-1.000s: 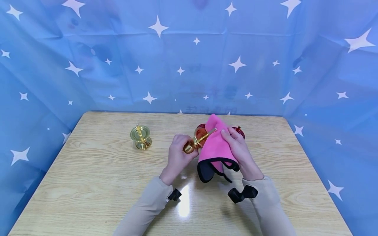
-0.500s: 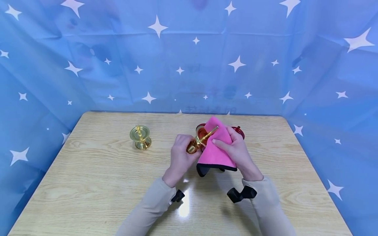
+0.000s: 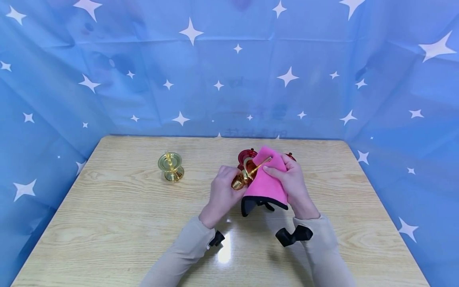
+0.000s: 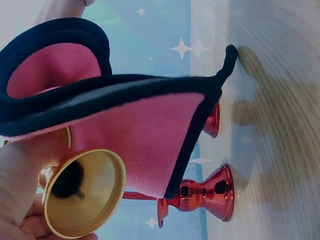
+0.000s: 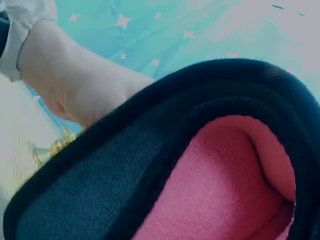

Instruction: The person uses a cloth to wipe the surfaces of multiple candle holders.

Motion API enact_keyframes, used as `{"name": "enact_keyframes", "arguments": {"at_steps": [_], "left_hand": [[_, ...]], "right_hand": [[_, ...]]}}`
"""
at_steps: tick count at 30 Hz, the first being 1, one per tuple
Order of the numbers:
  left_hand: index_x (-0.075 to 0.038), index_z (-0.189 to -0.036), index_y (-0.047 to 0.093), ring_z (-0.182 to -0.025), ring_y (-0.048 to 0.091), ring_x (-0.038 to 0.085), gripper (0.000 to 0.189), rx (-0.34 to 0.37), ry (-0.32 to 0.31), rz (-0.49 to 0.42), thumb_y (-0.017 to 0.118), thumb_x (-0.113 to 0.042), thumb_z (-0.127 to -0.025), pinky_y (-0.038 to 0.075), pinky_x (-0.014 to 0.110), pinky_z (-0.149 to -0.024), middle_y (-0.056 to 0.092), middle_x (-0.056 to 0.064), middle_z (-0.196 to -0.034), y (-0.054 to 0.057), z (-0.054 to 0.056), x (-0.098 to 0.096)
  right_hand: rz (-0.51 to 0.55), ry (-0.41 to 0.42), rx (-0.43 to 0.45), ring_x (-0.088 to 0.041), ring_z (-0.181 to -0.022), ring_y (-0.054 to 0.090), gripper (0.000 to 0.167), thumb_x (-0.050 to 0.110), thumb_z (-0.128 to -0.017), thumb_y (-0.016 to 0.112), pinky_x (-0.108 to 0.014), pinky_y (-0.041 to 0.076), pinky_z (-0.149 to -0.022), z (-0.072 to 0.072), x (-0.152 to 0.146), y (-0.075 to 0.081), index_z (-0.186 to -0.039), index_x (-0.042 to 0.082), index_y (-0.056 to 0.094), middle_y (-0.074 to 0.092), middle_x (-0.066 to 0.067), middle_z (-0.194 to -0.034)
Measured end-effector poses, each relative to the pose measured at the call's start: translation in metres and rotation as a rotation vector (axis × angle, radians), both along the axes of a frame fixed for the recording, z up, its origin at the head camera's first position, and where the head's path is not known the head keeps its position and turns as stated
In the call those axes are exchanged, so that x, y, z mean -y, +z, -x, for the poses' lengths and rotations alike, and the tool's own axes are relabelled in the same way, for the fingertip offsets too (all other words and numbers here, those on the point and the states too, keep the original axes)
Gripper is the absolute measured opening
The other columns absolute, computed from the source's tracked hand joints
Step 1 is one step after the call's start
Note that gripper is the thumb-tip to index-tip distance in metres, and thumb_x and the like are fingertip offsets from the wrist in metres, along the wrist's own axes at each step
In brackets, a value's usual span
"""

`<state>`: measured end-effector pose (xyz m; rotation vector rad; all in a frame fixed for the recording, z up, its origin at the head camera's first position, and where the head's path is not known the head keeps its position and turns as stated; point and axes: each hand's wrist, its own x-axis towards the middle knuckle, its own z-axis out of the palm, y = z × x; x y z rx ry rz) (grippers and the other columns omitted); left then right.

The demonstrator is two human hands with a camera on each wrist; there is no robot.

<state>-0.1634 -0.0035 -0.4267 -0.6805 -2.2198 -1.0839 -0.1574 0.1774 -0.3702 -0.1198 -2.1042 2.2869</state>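
My left hand (image 3: 223,192) grips a gold candlestick (image 3: 238,182) by its base end, tilted so the thin stem points up and right. In the left wrist view the candlestick's hollow round base (image 4: 102,192) faces the camera. A pink cloth (image 3: 264,186) with a black border is in my right hand (image 3: 295,184), thumb on its front. The cloth lies against the far end of the candlestick's stem and hangs down below it. From the right wrist, the folded cloth (image 5: 215,185) covers most of the view and hides the fingers.
Another gold candlestick (image 3: 173,173) stands upright on the wooden table (image 3: 107,223), to the left. Behind the hands are two red candlesticks, one (image 3: 246,154) left of the cloth and one (image 4: 192,195) mostly hidden in the head view. A blue starry curtain (image 3: 229,99) borders the table's back.
The left hand and gold candlestick have shifted slightly right. The right thumb has moved down the cloth, whose top has dropped a little and whose lower edge has flattened out.
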Motion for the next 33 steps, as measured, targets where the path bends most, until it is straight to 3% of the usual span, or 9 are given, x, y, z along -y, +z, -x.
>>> {"name": "enact_keyframes", "arguments": {"at_steps": [10, 16, 20, 27, 33], "left_hand": [[-0.005, -0.082, 0.063, -0.079, 0.055, 0.02, 0.032, 0.04, 0.019, -0.01, 0.083, -0.008, -0.058, 0.049, 0.031, -0.064, 0.064, 0.005, -0.08, -0.005, 0.008, 0.004], [-0.006, -0.08, 0.062, -0.08, 0.052, 0.019, 0.03, 0.065, 0.064, -0.037, 0.083, -0.012, -0.061, 0.047, 0.03, -0.062, 0.063, 0.004, -0.082, -0.004, 0.01, 0.006], [-0.007, -0.081, 0.061, -0.083, 0.053, 0.019, 0.027, 0.023, 0.103, 0.026, 0.081, -0.008, -0.063, 0.05, 0.031, -0.057, 0.062, 0.004, -0.084, 0.001, 0.007, 0.003], [-0.007, -0.081, 0.06, -0.082, 0.053, 0.019, 0.026, -0.031, 0.114, 0.077, 0.081, -0.01, -0.065, 0.05, 0.032, -0.051, 0.062, 0.004, -0.085, 0.003, 0.001, -0.002], [-0.007, -0.082, 0.061, -0.082, 0.053, 0.018, 0.028, -0.023, 0.112, 0.11, 0.083, -0.014, -0.066, 0.051, 0.031, -0.052, 0.063, 0.004, -0.087, 0.002, 0.0, -0.002]], "right_hand": [[0.247, -0.127, 0.01, -0.009, -0.07, 0.062, 0.013, 0.008, -0.086, 0.067, -0.02, 0.051, -0.062, 0.004, -0.005, 0.003, -0.093, 0.019, 0.066, 0.064, 0.004, -0.085], [0.11, -0.017, 0.11, -0.009, -0.066, 0.064, 0.026, 0.015, -0.088, 0.066, -0.022, 0.053, -0.059, -0.003, -0.003, -0.001, -0.114, 0.017, 0.06, 0.065, 0.005, -0.083], [0.037, 0.013, 0.08, -0.01, -0.065, 0.065, 0.041, 0.015, -0.088, 0.065, -0.024, 0.054, -0.06, -0.005, 0.005, -0.002, -0.127, 0.01, 0.053, 0.065, 0.005, -0.083], [0.062, -0.097, 0.062, -0.008, -0.062, 0.064, 0.025, 0.011, -0.084, 0.07, -0.021, 0.052, -0.057, -0.003, 0.008, -0.004, -0.108, 0.013, 0.063, 0.066, 0.005, -0.077], [0.127, -0.147, 0.079, -0.007, -0.064, 0.063, 0.019, 0.006, -0.084, 0.068, -0.019, 0.051, -0.059, -0.001, 0.005, -0.003, -0.097, 0.02, 0.066, 0.067, 0.007, -0.077]]}}
